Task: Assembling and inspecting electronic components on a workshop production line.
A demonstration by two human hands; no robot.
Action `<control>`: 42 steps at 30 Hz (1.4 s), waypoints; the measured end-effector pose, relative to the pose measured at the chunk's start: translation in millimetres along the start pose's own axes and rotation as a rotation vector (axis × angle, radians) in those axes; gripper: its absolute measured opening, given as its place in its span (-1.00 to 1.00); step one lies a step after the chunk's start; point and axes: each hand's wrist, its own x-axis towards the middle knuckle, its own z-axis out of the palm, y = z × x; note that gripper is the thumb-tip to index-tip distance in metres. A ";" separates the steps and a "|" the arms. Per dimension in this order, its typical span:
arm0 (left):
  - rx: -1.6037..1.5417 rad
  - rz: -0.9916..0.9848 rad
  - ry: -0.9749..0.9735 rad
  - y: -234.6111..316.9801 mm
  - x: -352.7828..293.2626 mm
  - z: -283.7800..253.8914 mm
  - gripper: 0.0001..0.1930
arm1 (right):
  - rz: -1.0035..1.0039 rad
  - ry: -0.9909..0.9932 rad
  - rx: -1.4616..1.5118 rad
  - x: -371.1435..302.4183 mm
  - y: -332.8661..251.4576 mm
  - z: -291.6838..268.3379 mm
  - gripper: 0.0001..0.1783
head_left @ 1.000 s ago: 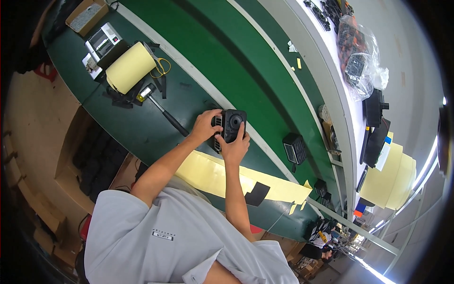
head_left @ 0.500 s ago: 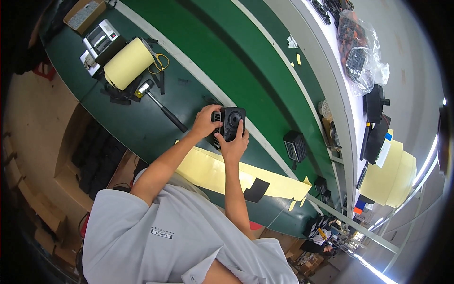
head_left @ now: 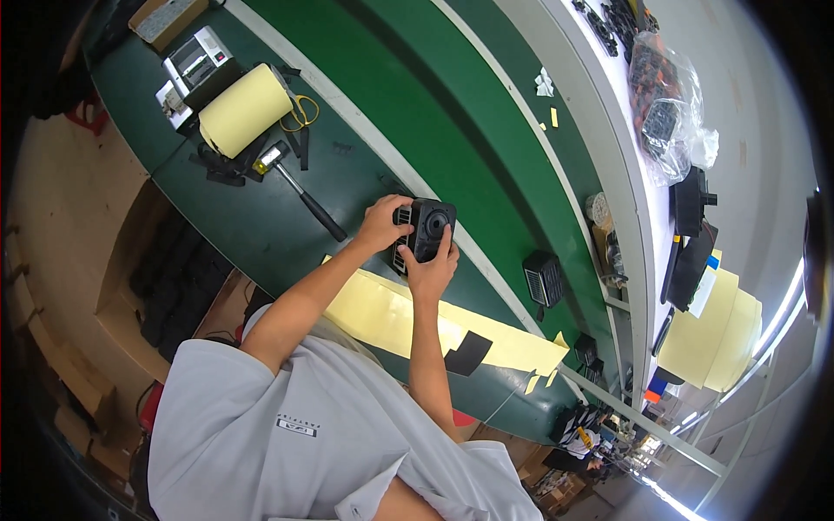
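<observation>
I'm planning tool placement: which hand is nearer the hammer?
Left. The left hand is just right of the hammer, near its handle end; the right hand is farther right and lower in the picture.

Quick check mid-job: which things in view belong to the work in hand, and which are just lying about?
In hand:
- black device, held by the left hand and right hand

Lying about, seemingly, as neither hand touches them:
- hammer
- yellow roll
- scissors
- yellow strip
- black patch
- second black device
</observation>
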 end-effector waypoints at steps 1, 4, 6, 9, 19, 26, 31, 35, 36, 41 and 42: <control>0.035 0.044 0.033 -1.3 -1.5 1.2 -0.43 | -0.001 -0.003 0.001 0.5 -1.3 -0.2 0.24; 0.075 0.079 0.041 -3.9 -2.0 0.8 -0.43 | 0.027 0.016 -0.034 1.8 -5.4 -2.0 0.24; 0.076 0.072 0.012 -2.8 -1.6 -0.4 -0.44 | 0.004 0.046 -0.078 4.9 -9.9 -2.5 0.20; 0.081 0.038 -0.013 -0.5 -1.0 -0.8 -0.44 | -0.017 0.037 -0.075 6.2 -7.9 -3.7 0.20; 0.046 0.002 -0.009 3.4 -3.8 -1.6 -0.43 | -0.005 0.015 0.036 -0.1 6.9 3.2 0.25; 0.069 0.036 0.019 -3.9 -3.1 0.4 -0.42 | -0.011 0.003 0.011 1.8 6.1 4.2 0.26; 0.038 0.034 0.046 -2.2 -3.2 1.8 -0.36 | -0.025 0.027 -0.054 0.9 1.0 0.8 0.22; 0.079 0.090 0.039 -4.8 -3.4 0.6 -0.25 | -0.028 0.027 -0.114 0.1 -6.6 -3.8 0.23; 0.078 0.088 0.043 -7.0 -4.5 0.8 -0.25 | -0.032 0.026 -0.122 -0.1 -8.8 -4.9 0.23; -0.019 0.026 0.091 -2.0 -11.8 5.1 -0.17 | -0.055 0.020 -0.104 0.8 -3.8 -5.2 0.24; -0.021 0.024 0.091 -1.6 -11.8 5.0 -0.17 | -0.055 0.020 -0.108 0.4 -3.2 -5.1 0.24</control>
